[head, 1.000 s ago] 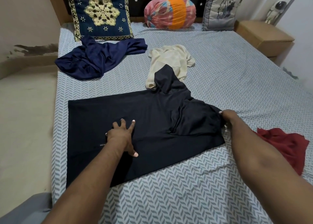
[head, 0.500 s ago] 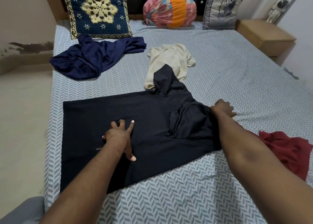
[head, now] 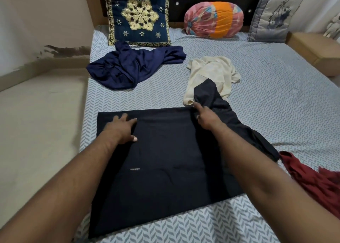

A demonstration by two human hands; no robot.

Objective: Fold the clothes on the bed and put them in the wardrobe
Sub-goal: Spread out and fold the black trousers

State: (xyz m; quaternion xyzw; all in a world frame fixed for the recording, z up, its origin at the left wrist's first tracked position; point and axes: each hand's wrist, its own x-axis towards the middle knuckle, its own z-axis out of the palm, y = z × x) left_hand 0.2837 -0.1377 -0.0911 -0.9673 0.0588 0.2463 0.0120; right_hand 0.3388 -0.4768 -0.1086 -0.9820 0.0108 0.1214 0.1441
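Note:
A black t-shirt [head: 165,160] lies spread flat on the bed [head: 266,99]. One sleeve sticks out at its far right and lies over a cream garment [head: 209,71]. My left hand [head: 121,128] rests flat on the shirt near its far left corner, fingers spread. My right hand [head: 206,117] is at the shirt's far edge where the sleeve begins. Its index finger points along the edge and its thumb is tucked in against the cloth, apparently pinching it. A crumpled navy garment [head: 128,68] lies farther back on the left. A dark red garment [head: 309,178] lies at the right.
A navy embroidered cushion [head: 138,16], a round pink and orange cushion [head: 213,20] and a grey cushion [head: 276,16] lean on the headboard. A wooden bedside table [head: 312,49] stands at the right. Beige floor [head: 36,123] runs along the bed's left edge.
My right hand left the shirt's right shoulder and moved to the far edge at the sleeve base. My left hand slid from the shirt's middle toward its far left corner. The bunched right side now lies flatter.

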